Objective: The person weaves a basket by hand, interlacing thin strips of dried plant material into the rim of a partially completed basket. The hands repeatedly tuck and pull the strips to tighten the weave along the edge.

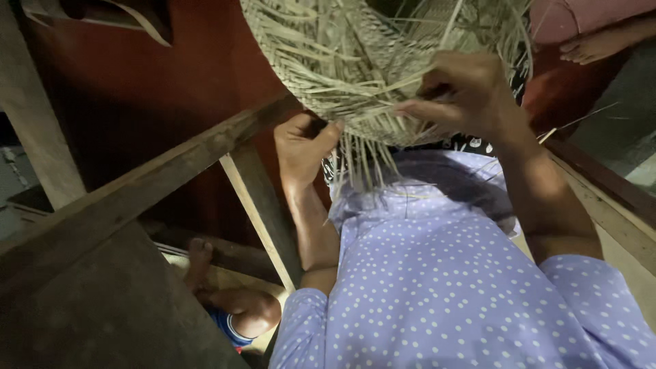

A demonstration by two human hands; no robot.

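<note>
Woven straw mat (355, 48) in both hands' grip

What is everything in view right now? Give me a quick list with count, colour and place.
woven straw piece: one, pale tan, top centre, with loose strip ends hanging from its lower edge
wooden beams: several, brown, crossing the left side
red-brown surface: one, behind the beams, upper left
another person's foot: one, top right, below pink cloth
another person's leg: one, bottom left below the beams, with a bit of blue cloth
dotted garment: one, lilac with white dots, lower centre, worn by the person
left hand: one, grip closed on the lower edge of the woven straw piece
right hand: one, fingers pinching loose strips at the weave's edge
</note>
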